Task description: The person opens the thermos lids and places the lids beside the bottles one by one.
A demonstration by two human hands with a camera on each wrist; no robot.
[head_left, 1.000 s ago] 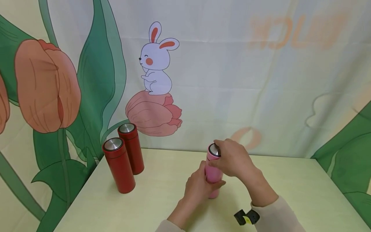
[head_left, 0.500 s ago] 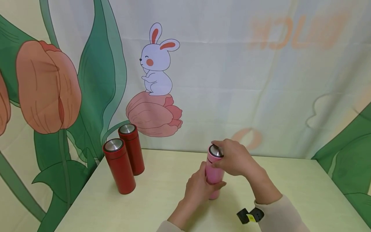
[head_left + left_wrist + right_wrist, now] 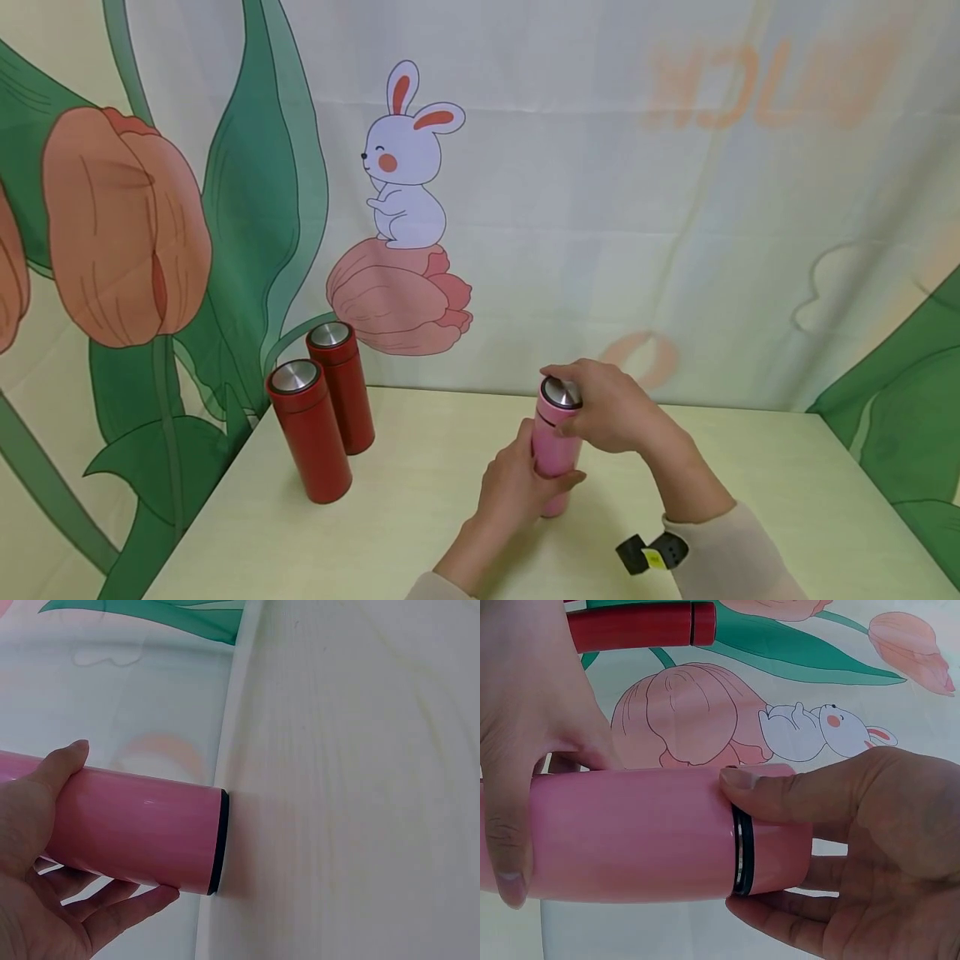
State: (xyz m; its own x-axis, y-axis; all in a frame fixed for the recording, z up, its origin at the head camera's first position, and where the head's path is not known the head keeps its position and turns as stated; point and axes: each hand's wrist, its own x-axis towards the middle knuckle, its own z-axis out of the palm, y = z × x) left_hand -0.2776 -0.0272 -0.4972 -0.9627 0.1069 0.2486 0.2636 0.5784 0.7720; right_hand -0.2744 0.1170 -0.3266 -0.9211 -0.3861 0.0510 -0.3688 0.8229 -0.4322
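Observation:
A pink thermos flask stands upright on the table, a little right of the middle in the head view. My left hand grips its body, thumb on one side and fingers on the other. At the top, my right hand holds the pink lid between thumb and fingers; the lid's silver top shows partly beneath the hand. A black ring with a thin silver strip lies between lid and body in the right wrist view. The flask's black base meets the tabletop in the left wrist view.
Two red flasks with silver tops stand at the table's left, one front flask and one back flask. The pale table ends at a printed cloth. A black device sits by the right sleeve.
My right hand has turned slightly on the lid, its wrist shifting right. A dark line under the lid shows more clearly now. The left hand keeps its grip.

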